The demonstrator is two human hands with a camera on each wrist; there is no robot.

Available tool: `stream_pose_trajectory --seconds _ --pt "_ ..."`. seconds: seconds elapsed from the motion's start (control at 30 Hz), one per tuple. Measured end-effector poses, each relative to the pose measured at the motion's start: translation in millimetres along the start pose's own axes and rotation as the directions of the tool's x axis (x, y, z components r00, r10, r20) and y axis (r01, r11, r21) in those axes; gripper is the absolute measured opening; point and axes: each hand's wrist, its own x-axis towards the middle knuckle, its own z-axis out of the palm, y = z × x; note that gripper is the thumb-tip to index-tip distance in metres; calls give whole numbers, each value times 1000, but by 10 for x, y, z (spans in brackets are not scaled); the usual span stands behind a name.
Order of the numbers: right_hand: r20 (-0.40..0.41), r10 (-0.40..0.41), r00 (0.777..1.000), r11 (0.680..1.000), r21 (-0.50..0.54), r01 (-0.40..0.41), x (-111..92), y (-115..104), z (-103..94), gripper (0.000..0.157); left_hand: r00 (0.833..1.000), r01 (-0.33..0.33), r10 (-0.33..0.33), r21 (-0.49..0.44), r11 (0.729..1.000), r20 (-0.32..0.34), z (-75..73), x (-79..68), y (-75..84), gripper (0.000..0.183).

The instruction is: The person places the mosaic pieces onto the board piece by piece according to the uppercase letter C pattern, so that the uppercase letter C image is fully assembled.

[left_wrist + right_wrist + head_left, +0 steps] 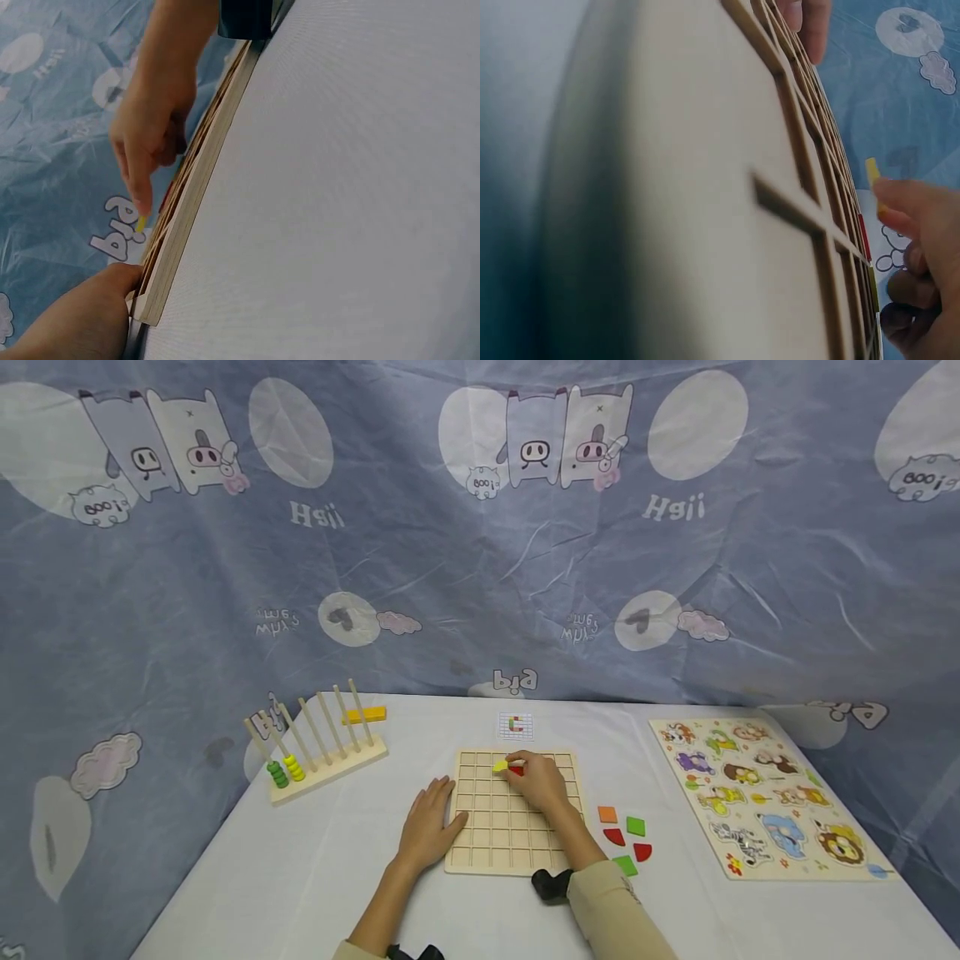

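Note:
A small yellow piece [499, 767] is pinched between the thumb and fingers of my right hand [538, 782], over the upper part of a wooden grid board [491, 839]. In the right wrist view this yellow piece [873, 172] stands tilted, apart from the grid. Beside the fingertips a red piece [517, 770] lies in the grid, partly hidden by the hand. My left hand [429, 828] rests at the board's left edge, its fingers extended and its thumb touching the rim. The left wrist view shows that left hand [82, 319] against the board's corner.
Right of the board lie loose orange, green and red pieces [635, 826]. A pattern card [516, 726] is behind it. A peg rack [330, 770] with green and yellow beads and a yellow-orange block [365, 716] stand left. An animal puzzle [772, 797] lies at far right.

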Motion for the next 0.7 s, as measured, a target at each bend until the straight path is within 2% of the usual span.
stream_pose_trajectory --seconds 0.43,0.7 --pt "6 -10 1000 999 -52 11 -13 32 55 28 999 30 -30 -5 1000 26 -21 -15 36 61" --pt "-9 -26 1000 998 -52 25 -18 40 69 28 1000 15 -15 3 1000 11 -13 -11 29 61"
